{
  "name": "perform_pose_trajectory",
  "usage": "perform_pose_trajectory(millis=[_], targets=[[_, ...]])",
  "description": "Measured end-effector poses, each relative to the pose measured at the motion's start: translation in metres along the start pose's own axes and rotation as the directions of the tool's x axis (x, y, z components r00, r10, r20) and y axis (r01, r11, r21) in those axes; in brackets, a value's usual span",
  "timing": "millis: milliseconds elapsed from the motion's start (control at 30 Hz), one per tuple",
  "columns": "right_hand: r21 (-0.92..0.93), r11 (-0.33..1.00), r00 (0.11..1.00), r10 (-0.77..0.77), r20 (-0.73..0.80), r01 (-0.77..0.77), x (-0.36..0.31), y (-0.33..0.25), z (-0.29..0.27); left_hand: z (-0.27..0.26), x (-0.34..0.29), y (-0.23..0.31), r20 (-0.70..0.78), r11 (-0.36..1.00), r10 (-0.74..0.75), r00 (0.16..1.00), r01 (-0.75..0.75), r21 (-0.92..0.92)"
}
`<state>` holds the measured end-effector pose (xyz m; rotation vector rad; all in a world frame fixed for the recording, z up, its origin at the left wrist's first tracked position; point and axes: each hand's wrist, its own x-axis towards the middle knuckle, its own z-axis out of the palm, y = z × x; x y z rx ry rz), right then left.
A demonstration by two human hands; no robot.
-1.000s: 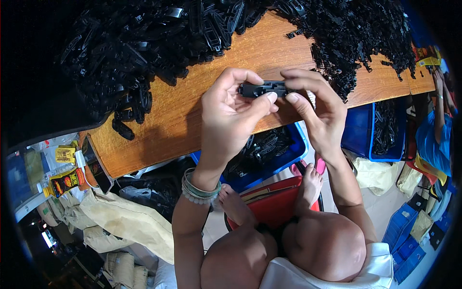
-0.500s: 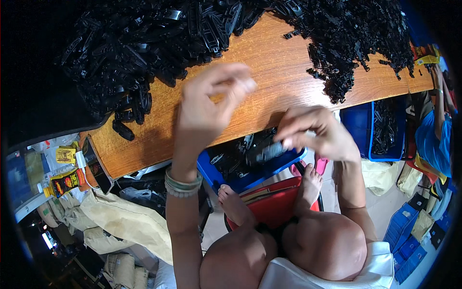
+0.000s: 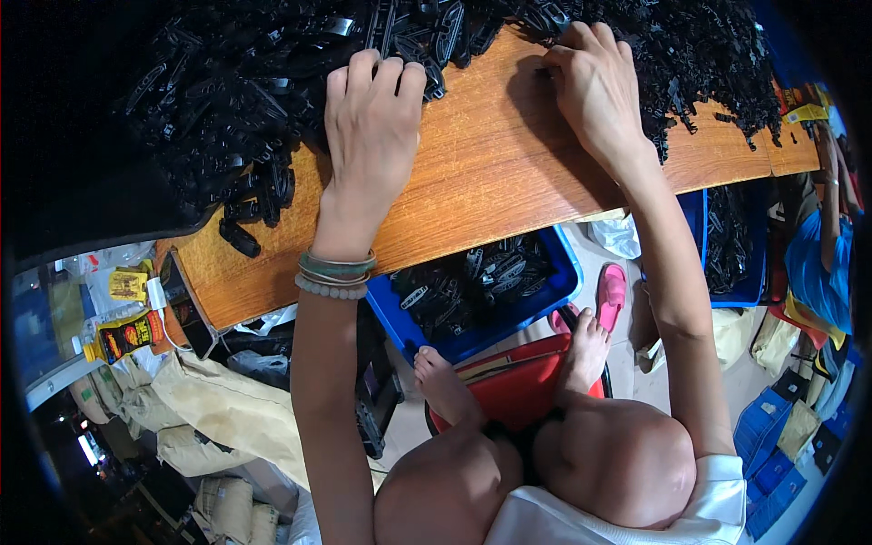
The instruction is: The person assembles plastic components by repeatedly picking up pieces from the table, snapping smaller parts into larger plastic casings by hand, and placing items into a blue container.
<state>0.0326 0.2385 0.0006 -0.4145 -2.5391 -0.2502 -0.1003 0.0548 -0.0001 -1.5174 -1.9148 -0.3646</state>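
My left hand (image 3: 372,127) reaches into a heap of long black plastic parts (image 3: 245,91) on the table. Its fingers are curled down at the heap's edge, by an oval, frame-like part (image 3: 446,34); the fingertips are hidden. To the right, my right hand (image 3: 599,95) rests at the edge of a pile of small black plastic pieces (image 3: 699,64). Those fingers are bent and drawn in, and whatever lies under them cannot be seen. Below the table edge, a blue bin (image 3: 565,263) holds several oval black parts (image 3: 481,282).
Brown wooden table (image 3: 490,136) lies between the two heaps. A second blue bin (image 3: 698,238) with black parts stands at the right. A red container (image 3: 536,381) is between my feet, near a pink slipper (image 3: 612,285). Another person's blue garment (image 3: 817,263) shows at far right.
Both hands have moved away to the heaps, the right one from above the blue bin. The dark part that was at my right hand is no longer in it.
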Motion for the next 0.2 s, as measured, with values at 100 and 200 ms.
perform_pose_trajectory(millis=[100, 200], targets=[[0.106, 0.994, 0.999, -0.024, 0.024, 0.022, -0.007, -0.015, 0.002, -0.006, -0.005, 0.004, 0.052, 1.000, -0.018, 0.999, 0.018, -0.007], [0.242, 0.968, 0.988, 0.037, 0.151, -0.074, -0.020, -0.036, 0.000, -0.011, -0.006, 0.008, 0.124, 0.999, -0.028, 0.992, 0.032, -0.035]])
